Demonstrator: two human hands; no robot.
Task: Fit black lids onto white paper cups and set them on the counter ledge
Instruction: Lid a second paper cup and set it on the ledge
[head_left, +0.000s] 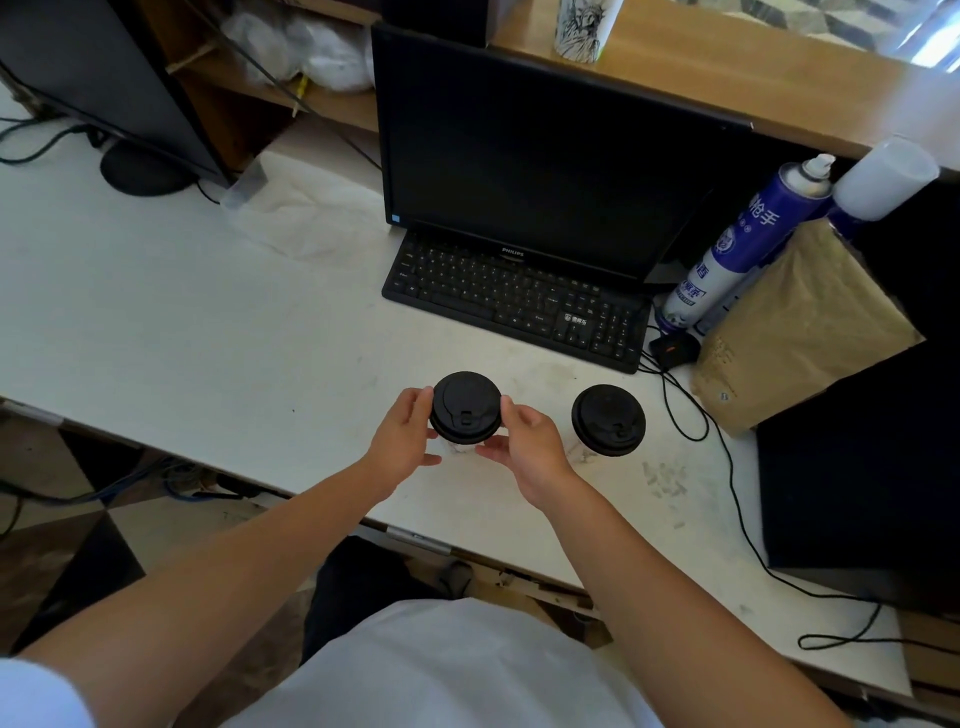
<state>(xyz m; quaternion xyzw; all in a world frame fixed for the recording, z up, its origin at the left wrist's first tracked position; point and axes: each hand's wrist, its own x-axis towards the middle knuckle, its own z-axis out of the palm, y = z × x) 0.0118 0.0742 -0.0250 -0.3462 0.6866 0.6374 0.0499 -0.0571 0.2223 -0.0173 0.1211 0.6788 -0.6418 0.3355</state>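
Head view. Both hands meet over the white desk (208, 332) at the centre of the frame, holding one lidded cup between them. The left hand (402, 441) cups the black lid (465, 408) from nine o'clock, fingers curled narrowly round its rim, thumb low against what little of the white cup wall shows beneath. The right hand (532, 441) mirrors it from three o'clock, fingertips on the rim, thumb reaching under toward six o'clock. Opposed grips of this kind suit pressing a rim down evenly, so the lid is probably being seated or checked (whether it has fully snapped on cannot be told). Both forearms run in from six o'clock, wrists roughly straight, palms facing each other.

A second cup (608, 421), already lidded, stands on the desk just beside the right hand at three o'clock, untouched and apparently waiting to be moved. The wooden ledge (701, 67) lies at twelve to one o'clock, behind the monitor (545, 156) and keyboard (514, 301), well apart from both cups; a printed cup (584, 26) without a lid stands there. Neither lidded cup has yet reached the ledge.
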